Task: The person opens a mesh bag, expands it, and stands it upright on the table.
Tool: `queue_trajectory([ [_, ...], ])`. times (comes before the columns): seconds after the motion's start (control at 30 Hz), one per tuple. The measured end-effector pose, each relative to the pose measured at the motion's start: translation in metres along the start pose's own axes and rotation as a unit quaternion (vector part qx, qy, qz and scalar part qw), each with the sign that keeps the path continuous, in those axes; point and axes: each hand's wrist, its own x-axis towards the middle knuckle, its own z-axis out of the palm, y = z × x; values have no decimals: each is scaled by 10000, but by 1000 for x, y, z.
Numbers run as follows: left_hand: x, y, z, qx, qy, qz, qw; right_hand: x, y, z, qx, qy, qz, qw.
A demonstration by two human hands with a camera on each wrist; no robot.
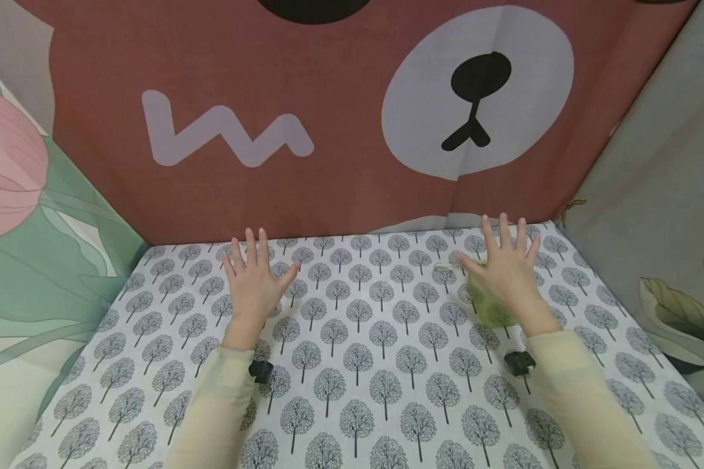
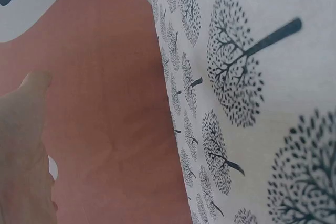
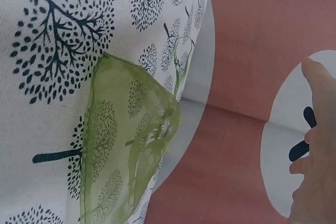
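Sheer green pouch (image 1: 493,310) lies beneath the raised right fingers (image 1: 505,233).

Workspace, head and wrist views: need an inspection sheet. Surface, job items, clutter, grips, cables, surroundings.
Surface: white cloth with dark tree print, lying largely flat.
Job's things: sheer green pouch lying on the cloth, thin cord loop at one end; contents, if any, cannot be told.
Clutter: nothing seen.
Grips: left grip and right grip are bare hands, fingers spread, raised off the cloth, holding nothing; the right partly covers the pouch in the head view. A small black device sits at the left wrist, another at the right.
Cables: nothing seen.
Surroundings: reddish-brown backdrop with animal-face print behind; plant-print hanging left; grey hanging right.
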Motion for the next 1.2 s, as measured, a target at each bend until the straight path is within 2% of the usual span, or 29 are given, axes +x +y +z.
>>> queue_trajectory([
  [0.13, 1, -1, 1, 49, 78, -4, 10000, 1, 2, -1, 24, -37, 33, 10000],
  [0.27, 2, -2, 2, -49, 129, 13, 9999, 1, 7, -2, 303, 71, 31, 9995],
  [0.43, 1, 0, 4, -557, 187, -18, 9983, 2, 19, -4, 896, 224, 140, 9956],
  [0.53, 0, 2, 5, -1150, 226, -96, 9931, 2, 29, -5, 1275, 6, 344, 9912],
  [0.63, -1, 6, 8, -1945, 203, -239, 9804, 2, 41, -6, 1503, -356, 575, 9863],
  [0.7, -2, 9, 9, -2533, 81, -356, 9667, 2, 49, -6, 1574, -603, 708, 9831],
  [0.8, -4, 13, 12, -3309, -334, -624, 9410, 1, 62, -7, 1586, -903, 888, 9792],
  [0.87, -5, 16, 14, -3695, -653, -811, 9234, -1, 70, -7, 1625, -1055, 968, 9763],
  [0.93, -6, 18, 15, -3919, -949, -945, 9102, -2, 77, -7, 1710, -1182, 1057, 9724],
  [1.07, -7, 23, 20, -4107, -1365, -944, 8965, -5, 89, -6, 1811, -1329, 1144, 9677],
  [1.2, -9, 30, 26, -4129, -1694, -803, 8913, -8, 102, -5, 1923, -1414, 1170, 9640],
])
